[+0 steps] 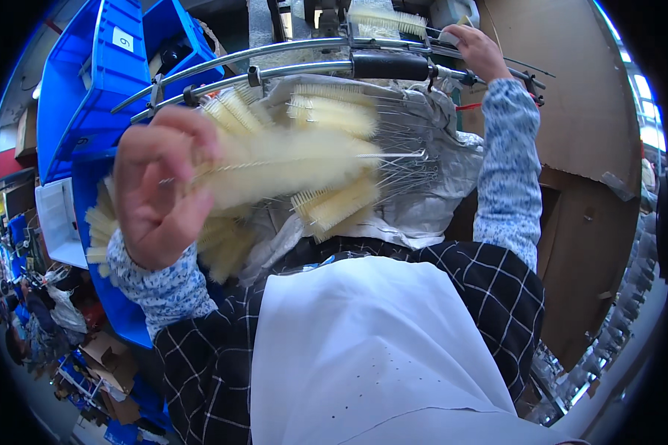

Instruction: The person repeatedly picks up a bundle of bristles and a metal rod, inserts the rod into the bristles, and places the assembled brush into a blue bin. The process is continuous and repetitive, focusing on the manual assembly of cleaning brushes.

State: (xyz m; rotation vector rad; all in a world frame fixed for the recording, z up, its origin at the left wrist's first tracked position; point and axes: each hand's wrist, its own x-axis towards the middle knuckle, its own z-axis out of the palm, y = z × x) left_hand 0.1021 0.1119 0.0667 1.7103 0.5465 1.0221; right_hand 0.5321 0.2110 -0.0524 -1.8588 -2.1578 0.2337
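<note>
In my left hand (163, 185), thumb and fingers pinch one end of a cream bottle brush (289, 167). Its bristles are smeared by motion, and its wire stem points right above a pile of brushes. At the far right, my right hand (481, 50) is closed at the wire end of another cream bottle brush (387, 21), which lies across the metal rails. A small white piece shows at its fingertips; I cannot tell what it is. Several more brushes (334, 111), with looped wire stems to the right, rest below the rails on a whitish plastic sheet (445, 200).
Two metal rails (297, 68) with a black padded sleeve (390, 65) cross in front of me. Blue bins (89, 89) stand on the left, one holding more brushes (226, 241). A large cardboard sheet (571, 111) stands on the right. A white apron (371, 334) covers my lap.
</note>
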